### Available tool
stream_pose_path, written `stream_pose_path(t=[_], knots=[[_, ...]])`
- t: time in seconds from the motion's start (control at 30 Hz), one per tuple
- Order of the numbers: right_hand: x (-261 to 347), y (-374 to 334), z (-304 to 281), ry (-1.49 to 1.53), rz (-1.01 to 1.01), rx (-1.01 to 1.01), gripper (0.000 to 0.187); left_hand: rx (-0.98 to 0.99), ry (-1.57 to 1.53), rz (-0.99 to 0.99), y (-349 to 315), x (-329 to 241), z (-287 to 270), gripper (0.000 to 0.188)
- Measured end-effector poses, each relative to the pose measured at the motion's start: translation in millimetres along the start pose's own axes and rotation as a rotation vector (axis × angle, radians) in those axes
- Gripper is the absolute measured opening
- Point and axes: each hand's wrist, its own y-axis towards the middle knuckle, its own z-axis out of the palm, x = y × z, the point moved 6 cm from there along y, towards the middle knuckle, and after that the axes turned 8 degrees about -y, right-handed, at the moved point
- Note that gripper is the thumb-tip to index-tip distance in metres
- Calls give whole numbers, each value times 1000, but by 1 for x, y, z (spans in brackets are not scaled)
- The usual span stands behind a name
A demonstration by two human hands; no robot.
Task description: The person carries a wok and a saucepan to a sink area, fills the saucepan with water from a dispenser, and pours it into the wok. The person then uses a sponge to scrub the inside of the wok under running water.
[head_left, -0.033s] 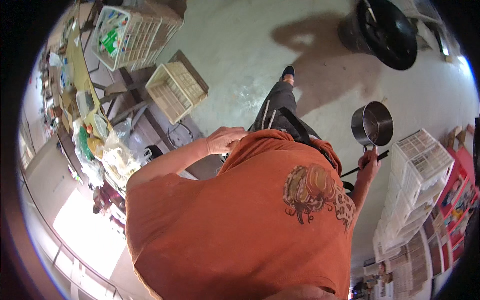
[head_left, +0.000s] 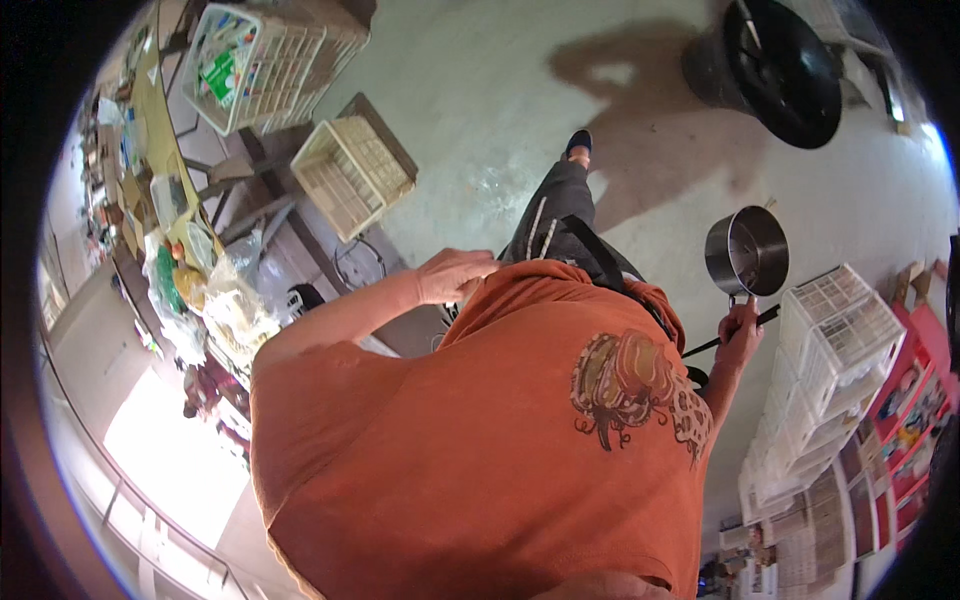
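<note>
My right hand [head_left: 739,333] is closed round the handle of a dark metal saucepan [head_left: 750,255]. The pan is held out to my right at waist height, its open top toward me and nothing in it that I can make out. A thin black rod [head_left: 768,315] runs past the same hand; whether I grip it too cannot be told. My left hand [head_left: 455,277] is at my left waist, against the bunched hem of my orange shirt [head_left: 470,440]. Its fingertips are hidden there.
A large black tub [head_left: 715,70] with a wide black basin [head_left: 785,75] stands ahead right. White crates [head_left: 830,340] are stacked on the right beside red shelving [head_left: 915,380]. Ahead left are a filled crate [head_left: 285,80], a cream crate [head_left: 350,180] and a cluttered table [head_left: 165,150].
Almost nothing differs. The saucepan and the black tub sit very slightly lower and farther right in the picture; both hands keep their pose.
</note>
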Motion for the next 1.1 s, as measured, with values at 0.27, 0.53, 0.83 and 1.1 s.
stream_pose_path(t=[0.27, 0.53, 0.83, 1.1], knots=[[52, 56, 38, -46, 52, 71, 42, 156, 221, -356, 108, 38, -16, 59], [73, 96, 36, -241, 93, 96, 43, -183, -20, -893, 29, 178, 23, 23], [101, 127, 42, -415, -30, 219, 43, -367, -431, -113, 89, -16, 43, 24], [96, 123, 49, -393, -11, 285, 41, -222, -184, -68, 127, -52, 28, 38]])
